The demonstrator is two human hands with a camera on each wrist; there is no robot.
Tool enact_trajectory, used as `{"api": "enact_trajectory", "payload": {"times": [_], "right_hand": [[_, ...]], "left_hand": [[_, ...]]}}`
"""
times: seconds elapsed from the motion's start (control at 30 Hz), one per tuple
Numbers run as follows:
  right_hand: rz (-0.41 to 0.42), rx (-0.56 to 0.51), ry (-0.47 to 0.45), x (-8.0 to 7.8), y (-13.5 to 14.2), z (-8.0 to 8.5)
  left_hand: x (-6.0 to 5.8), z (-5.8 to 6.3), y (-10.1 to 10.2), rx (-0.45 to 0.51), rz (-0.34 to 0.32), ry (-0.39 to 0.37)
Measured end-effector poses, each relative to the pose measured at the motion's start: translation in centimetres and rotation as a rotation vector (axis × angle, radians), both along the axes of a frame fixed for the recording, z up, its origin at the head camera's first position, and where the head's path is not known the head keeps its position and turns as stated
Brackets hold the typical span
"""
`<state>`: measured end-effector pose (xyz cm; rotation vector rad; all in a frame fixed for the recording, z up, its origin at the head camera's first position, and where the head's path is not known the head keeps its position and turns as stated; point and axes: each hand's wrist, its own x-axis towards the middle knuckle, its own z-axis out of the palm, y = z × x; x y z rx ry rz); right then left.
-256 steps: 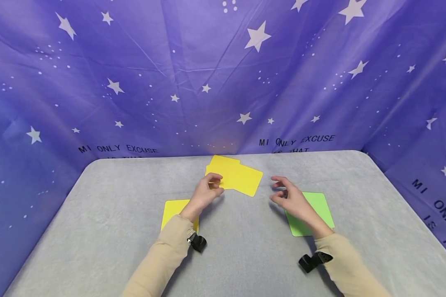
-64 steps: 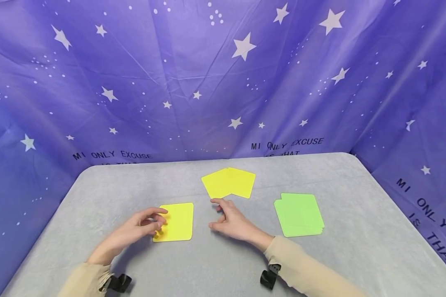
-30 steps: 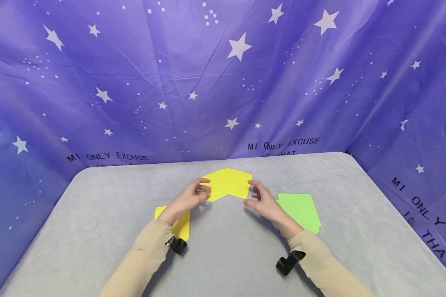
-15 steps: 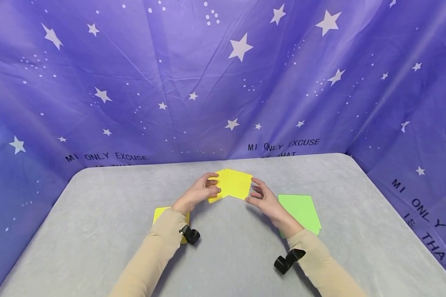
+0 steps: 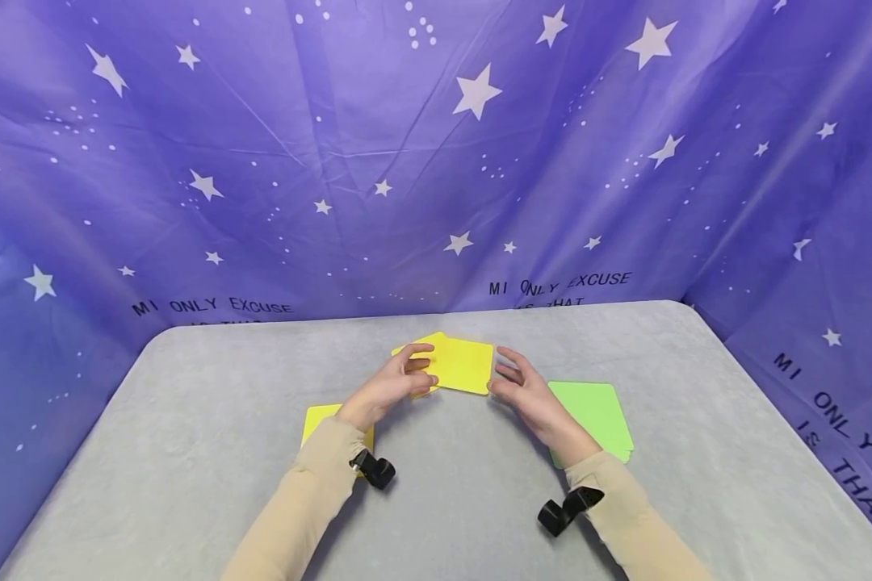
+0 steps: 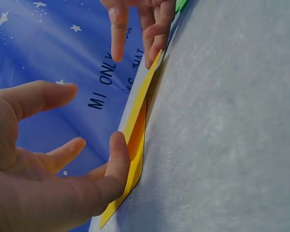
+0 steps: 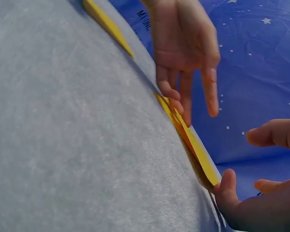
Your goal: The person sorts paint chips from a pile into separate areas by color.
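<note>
Over the back middle of the table, both hands are at one yellow card (image 5: 463, 365), whose near edge stands slightly off the surface. My left hand (image 5: 392, 383) holds it at its left end, thumb at the near edge, with the index finger apart. At the other end my right hand (image 5: 530, 399) holds the edge between thumb and a finger; its index finger is also apart. Another yellow card (image 5: 423, 342) lies beneath, partly covered by the left hand. In the left wrist view, a dark gap separates the upper yellow card (image 6: 140, 108) from the one below.
A yellow card pile (image 5: 320, 415) lies under my left forearm, half hidden. Green cards (image 5: 596, 411) lie beside my right wrist, slightly fanned. The grey table (image 5: 450, 500) ends at a purple star-printed curtain (image 5: 378, 145). Both wrists carry black cameras (image 5: 374, 470).
Both hands came to the middle yellow cards from further apart. In the last half second the top card has turned a little straighter and its near edge has risen. More green cards lie right than at first.
</note>
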<state>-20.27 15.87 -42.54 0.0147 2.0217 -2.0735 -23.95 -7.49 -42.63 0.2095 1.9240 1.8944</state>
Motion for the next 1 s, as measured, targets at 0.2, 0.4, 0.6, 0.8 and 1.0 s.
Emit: {"api": "enact_trajectory", "payload": {"times": [0.2,0.4,0.6,0.8,1.0], "right_hand": [[0.014,-0.029,-0.008,0.4,0.4,0.0],[0.016,0.029,0.003,1.0,0.5,0.1],[-0.007,0.107,0.043,1.4,0.3,0.3],[-0.015,0.195,0.085,1.9,0.1,0.2],[0.031,0.180,0.144,2.6,-0.3,0.2]], "left_hand": [[0.9,-0.5,-0.5,0.065,0.066,-0.040],[1.8,-0.7,-0.4,0.050,0.111,-0.023],[2.7,-0.6,-0.4,0.004,0.133,0.033],[3.5,-0.7,-0.9,-0.030,0.117,0.093],[4.6,-0.8,-1.7,-0.031,0.105,0.121]]}}
